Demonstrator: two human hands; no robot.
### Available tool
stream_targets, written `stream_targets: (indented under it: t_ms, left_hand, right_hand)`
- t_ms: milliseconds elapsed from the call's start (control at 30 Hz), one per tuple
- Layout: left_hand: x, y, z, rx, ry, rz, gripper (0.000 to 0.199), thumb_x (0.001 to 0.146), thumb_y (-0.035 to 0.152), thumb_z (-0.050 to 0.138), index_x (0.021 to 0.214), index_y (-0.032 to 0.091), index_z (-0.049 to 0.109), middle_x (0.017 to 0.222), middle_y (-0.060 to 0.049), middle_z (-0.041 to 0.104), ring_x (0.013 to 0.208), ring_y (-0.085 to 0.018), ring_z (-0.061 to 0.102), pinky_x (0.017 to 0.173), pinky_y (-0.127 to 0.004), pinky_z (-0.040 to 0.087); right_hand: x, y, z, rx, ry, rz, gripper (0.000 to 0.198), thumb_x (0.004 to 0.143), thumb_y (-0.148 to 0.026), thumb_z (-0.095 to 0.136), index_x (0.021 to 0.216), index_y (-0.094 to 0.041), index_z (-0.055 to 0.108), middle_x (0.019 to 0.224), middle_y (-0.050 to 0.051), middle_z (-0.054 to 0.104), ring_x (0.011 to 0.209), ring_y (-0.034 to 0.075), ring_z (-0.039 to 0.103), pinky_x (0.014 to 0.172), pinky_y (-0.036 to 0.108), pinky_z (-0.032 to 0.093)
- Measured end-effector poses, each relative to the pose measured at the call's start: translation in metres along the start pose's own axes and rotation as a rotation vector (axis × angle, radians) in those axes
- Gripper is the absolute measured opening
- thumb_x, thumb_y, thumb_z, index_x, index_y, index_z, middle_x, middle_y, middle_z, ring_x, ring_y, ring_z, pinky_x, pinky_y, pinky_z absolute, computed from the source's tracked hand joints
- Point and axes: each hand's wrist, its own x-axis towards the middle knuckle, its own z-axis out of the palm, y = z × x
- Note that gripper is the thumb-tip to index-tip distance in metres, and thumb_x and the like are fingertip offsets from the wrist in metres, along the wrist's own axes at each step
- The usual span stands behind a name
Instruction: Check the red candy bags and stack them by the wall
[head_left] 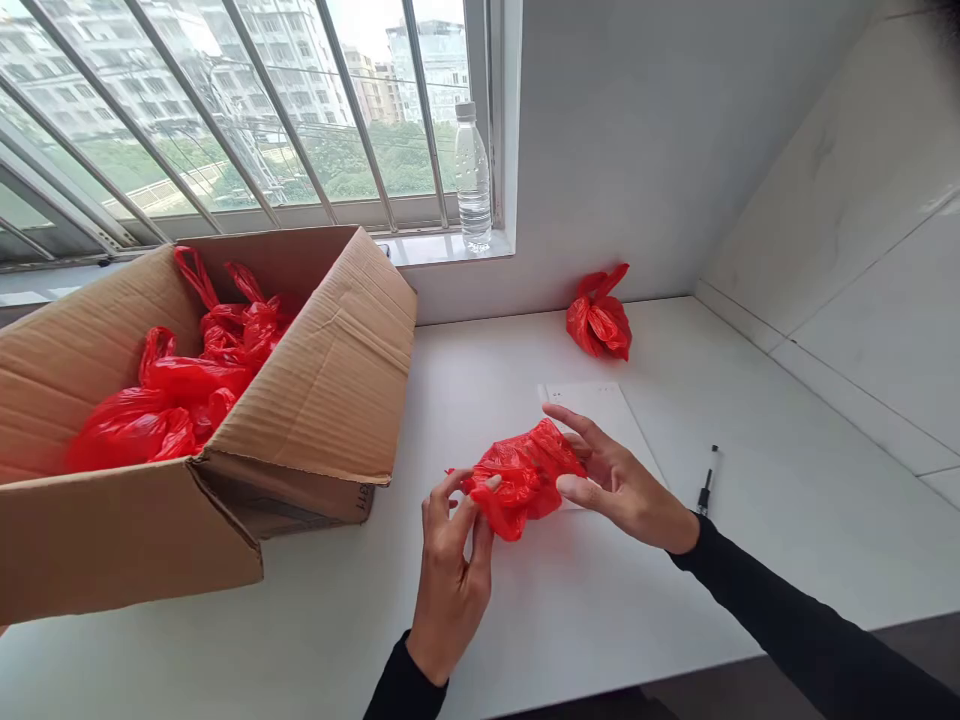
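Note:
A crumpled red plastic bag [525, 475] is between my two hands above the white table. My left hand [456, 560] pinches the bag's near left edge between thumb and fingers. At the bag's right side, my right hand [622, 480] has its thumb and index finger spread apart. Its other fingers are partly hidden behind the plastic, against the bag's far right side. Partly under the bag lies a white sheet or notebook [607, 415]. What the bag contains, if anything, cannot be seen.
On the left stands an open cardboard box [322, 370] holding several tied red bags [202, 380]. Another tied red bag [598, 315] sits by the wall. A black pen [706, 485] lies at right. A water bottle [472, 180] stands on the windowsill.

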Motion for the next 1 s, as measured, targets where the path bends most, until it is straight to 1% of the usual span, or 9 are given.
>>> stream_targets:
  t_ms: [100, 233, 367, 433, 567, 667, 767, 900, 1000]
  left_hand:
    - [0.003, 0.001, 0.001, 0.026, -0.030, -0.009, 0.036, 0.103, 0.031, 0.045, 0.136, 0.038, 0.059, 0.139, -0.006, 0.049, 0.135, -0.026, 0.043, 0.112, -0.051, 0.041]
    - [0.006, -0.004, 0.010, 0.210, -0.002, 0.070, 0.028, 0.095, 0.030, 0.061, 0.123, 0.033, 0.068, 0.132, -0.007, 0.054, 0.125, -0.029, 0.046, 0.104, -0.051, 0.046]
    - [0.006, -0.008, 0.017, 0.185, 0.081, 0.082, 0.014, 0.095, 0.027, 0.062, 0.103, 0.030, 0.073, 0.120, -0.007, 0.059, 0.120, -0.028, 0.049, 0.098, -0.046, 0.050]
    - [0.008, -0.006, 0.017, 0.107, 0.097, 0.040, 0.013, 0.096, 0.029, 0.061, 0.104, 0.030, 0.072, 0.118, -0.007, 0.061, 0.122, -0.027, 0.050, 0.097, -0.044, 0.051]
    - [0.012, 0.006, 0.013, -0.060, 0.035, -0.042, 0.015, 0.097, 0.032, 0.059, 0.109, 0.029, 0.068, 0.116, -0.005, 0.065, 0.124, -0.025, 0.053, 0.100, -0.042, 0.051]
    - [0.015, 0.015, 0.008, 0.025, -0.002, -0.004, 0.023, 0.096, 0.031, 0.059, 0.119, 0.029, 0.064, 0.122, -0.006, 0.064, 0.124, -0.026, 0.052, 0.100, -0.043, 0.049]
    - [0.018, 0.022, 0.004, 0.191, -0.042, 0.115, 0.033, 0.094, 0.030, 0.062, 0.127, 0.030, 0.061, 0.130, -0.007, 0.061, 0.122, -0.028, 0.051, 0.101, -0.046, 0.045]
    - [0.024, 0.024, 0.002, 0.234, -0.109, 0.154, 0.008, 0.096, 0.028, 0.059, 0.099, 0.027, 0.066, 0.100, -0.003, 0.070, 0.101, -0.024, 0.058, 0.089, -0.041, 0.043]
    - [0.026, 0.020, 0.002, 0.179, -0.112, 0.141, 0.013, 0.099, 0.026, 0.052, 0.091, 0.024, 0.061, 0.088, -0.001, 0.070, 0.086, -0.020, 0.059, 0.085, -0.038, 0.042]
  right_hand:
    - [-0.007, 0.014, 0.007, -0.104, 0.000, -0.045, 0.082, 0.095, -0.026, 0.062, 0.160, -0.040, 0.014, 0.147, 0.004, 0.054, 0.135, 0.021, 0.053, 0.121, 0.050, 0.037]
    - [-0.017, 0.034, 0.011, -0.316, 0.055, -0.089, 0.089, 0.092, -0.023, 0.065, 0.160, -0.041, 0.011, 0.163, 0.003, 0.032, 0.147, 0.023, 0.038, 0.123, 0.050, 0.032]
    - [-0.019, 0.048, 0.011, -0.494, 0.214, -0.081, 0.077, 0.095, -0.024, 0.058, 0.159, -0.040, 0.018, 0.147, 0.006, 0.052, 0.137, 0.025, 0.050, 0.120, 0.057, 0.037]
    - [-0.017, 0.050, 0.013, -0.508, 0.265, -0.082, 0.077, 0.095, -0.026, 0.059, 0.158, -0.042, 0.019, 0.131, 0.005, 0.062, 0.123, 0.027, 0.059, 0.115, 0.059, 0.044]
    - [-0.012, 0.050, 0.018, -0.532, 0.262, -0.100, 0.072, 0.095, -0.026, 0.057, 0.157, -0.042, 0.023, 0.112, 0.004, 0.067, 0.108, 0.027, 0.061, 0.105, 0.057, 0.052]
    - [-0.008, 0.047, 0.022, -0.530, 0.244, -0.101, 0.065, 0.097, -0.022, 0.053, 0.155, -0.039, 0.029, 0.100, 0.003, 0.065, 0.097, 0.024, 0.062, 0.098, 0.052, 0.055]
    - [-0.008, 0.044, 0.025, -0.513, 0.227, -0.104, 0.061, 0.098, -0.022, 0.051, 0.154, -0.038, 0.031, 0.101, 0.004, 0.062, 0.089, 0.021, 0.061, 0.089, 0.046, 0.058]
    - [-0.012, 0.039, 0.030, -0.500, 0.233, -0.099, 0.053, 0.100, -0.025, 0.052, 0.148, -0.036, 0.035, 0.109, 0.005, 0.062, 0.095, 0.022, 0.062, 0.089, 0.045, 0.057]
    - [-0.014, 0.036, 0.032, -0.443, 0.274, -0.138, 0.049, 0.101, -0.026, 0.052, 0.146, -0.036, 0.033, 0.110, 0.005, 0.064, 0.100, 0.022, 0.064, 0.095, 0.046, 0.054]
